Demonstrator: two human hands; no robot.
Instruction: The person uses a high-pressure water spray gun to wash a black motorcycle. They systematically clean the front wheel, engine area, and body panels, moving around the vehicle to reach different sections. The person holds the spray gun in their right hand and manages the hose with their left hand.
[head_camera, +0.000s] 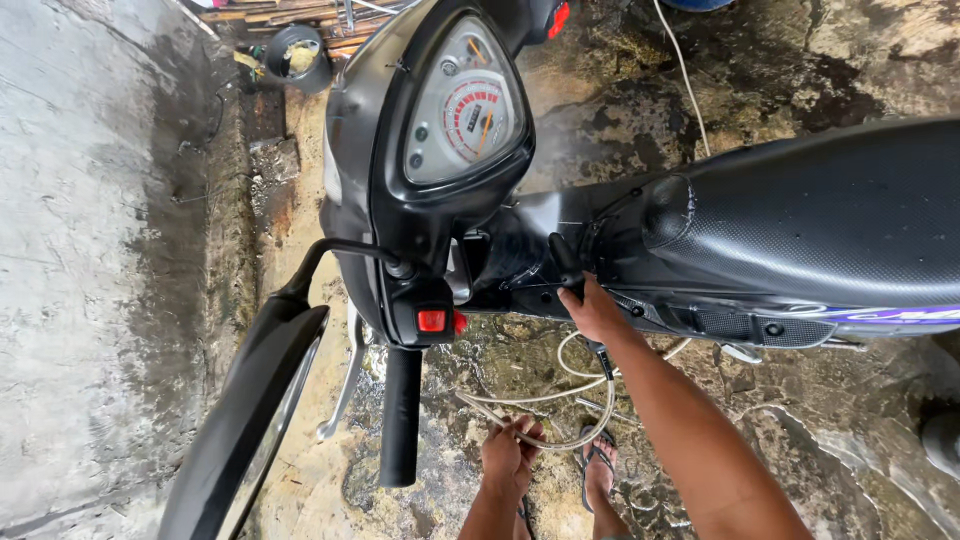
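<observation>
A black motorbike (600, 225) stands across the view, with its round dial panel (465, 105) at the top and its textured black seat (820, 220) on the right. My right hand (597, 312) grips a black spray nozzle (568, 262) pointed at the bike's body below the seat front; fine mist hangs above it. Lower down, my left hand (510, 455) is closed around a loop of pale hose (560, 400) that trails over the wet ground. The left handlebar grip (400, 415) and a red switch (432, 320) are just left of my hands.
A black mirror (250, 400) juts toward the lower left. A grey concrete wall (90, 250) fills the left side. A dark bucket (295, 55) and wooden planks sit at the top. A white cord (685, 70) runs over wet stony ground. My sandalled foot (600, 462) is beside the hose.
</observation>
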